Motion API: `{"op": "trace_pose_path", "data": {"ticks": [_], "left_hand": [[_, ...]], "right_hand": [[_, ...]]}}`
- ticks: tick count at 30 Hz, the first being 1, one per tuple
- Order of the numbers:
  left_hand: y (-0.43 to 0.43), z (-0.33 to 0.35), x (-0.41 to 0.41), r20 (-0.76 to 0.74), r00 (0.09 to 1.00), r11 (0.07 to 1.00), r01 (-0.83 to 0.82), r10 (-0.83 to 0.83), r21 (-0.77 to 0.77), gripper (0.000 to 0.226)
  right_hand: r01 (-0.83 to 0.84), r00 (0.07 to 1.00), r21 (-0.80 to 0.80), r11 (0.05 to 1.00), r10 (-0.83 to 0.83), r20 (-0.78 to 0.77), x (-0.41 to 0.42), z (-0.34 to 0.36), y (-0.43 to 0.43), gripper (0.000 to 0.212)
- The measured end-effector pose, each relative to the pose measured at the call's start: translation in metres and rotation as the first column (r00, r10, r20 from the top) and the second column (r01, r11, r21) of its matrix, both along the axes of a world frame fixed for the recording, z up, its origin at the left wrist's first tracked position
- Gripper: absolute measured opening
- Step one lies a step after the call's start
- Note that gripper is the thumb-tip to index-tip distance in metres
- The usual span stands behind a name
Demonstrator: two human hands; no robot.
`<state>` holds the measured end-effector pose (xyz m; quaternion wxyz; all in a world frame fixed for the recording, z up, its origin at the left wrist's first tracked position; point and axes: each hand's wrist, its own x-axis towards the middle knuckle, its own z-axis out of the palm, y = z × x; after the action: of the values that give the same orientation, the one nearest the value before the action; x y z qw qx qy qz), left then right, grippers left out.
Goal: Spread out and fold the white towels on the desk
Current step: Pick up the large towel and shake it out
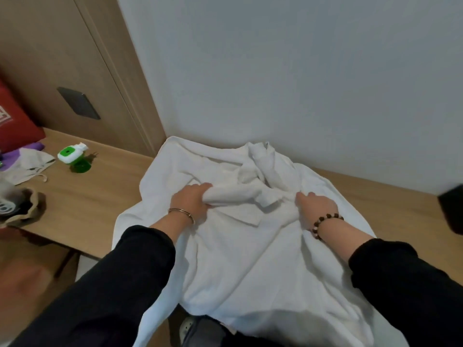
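1. A wide white towel (250, 271) lies draped over the light wooden desk (95, 196), against the far wall, its near edge hanging off towards the person.
2. On top of it, at the middle and far side, sits a rumpled heap of white towelling (263, 166). Whether this is a second towel or a fold of the first cannot be told.
3. The left hand (193, 201) has its fingers curled round a rolled end of that heap. The right hand (317, 209) clutches the bunched cloth at its other end, fingertips buried in the fabric.
4. Judged from this, the task is at an early stage. One layer looks roughly spread though creased, the heap has yet to be opened flat, and no neat fold is visible anywhere.
5. At the far left of the desk stand a green-and-white plastic bottle (71, 155), a pale drawstring cloth pouch (27, 164) and a red fabric bag (15, 128).
6. The bag carries a white printed pattern, too partial to read. No brand or label on the bottle or the towels is legible.
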<state>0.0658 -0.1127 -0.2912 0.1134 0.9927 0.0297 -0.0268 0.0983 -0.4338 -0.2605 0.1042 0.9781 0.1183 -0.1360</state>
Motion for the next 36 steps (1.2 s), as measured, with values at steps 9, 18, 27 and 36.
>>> {"op": "trace_pose_path", "data": {"ticks": [9,18,27,36], "left_hand": [[0.039,0.056,0.027,0.169,0.811,0.768,-0.431,0.559,-0.473,0.024],[0.021,0.106,0.002,-0.455,0.882,0.67,-0.267,-0.119,-0.692,0.047],[0.029,0.075,-0.01,-0.629,0.777,0.953,-0.174,-0.021,-0.247,0.013],[0.057,0.05,-0.013,-0.313,0.948,0.835,-0.211,0.049,-0.509,0.058]], "right_hand": [[0.173,0.977,-0.295,0.94,-0.2,-0.066,0.051,0.071,-0.002,0.036],[0.051,0.998,0.44,0.897,-0.063,0.012,0.056,0.057,0.051,0.062],[0.205,0.972,0.296,0.933,-0.159,-0.17,0.053,-0.003,0.043,0.112],[0.322,0.947,0.541,0.777,-0.267,-0.181,0.037,-0.006,0.037,0.019]]}}
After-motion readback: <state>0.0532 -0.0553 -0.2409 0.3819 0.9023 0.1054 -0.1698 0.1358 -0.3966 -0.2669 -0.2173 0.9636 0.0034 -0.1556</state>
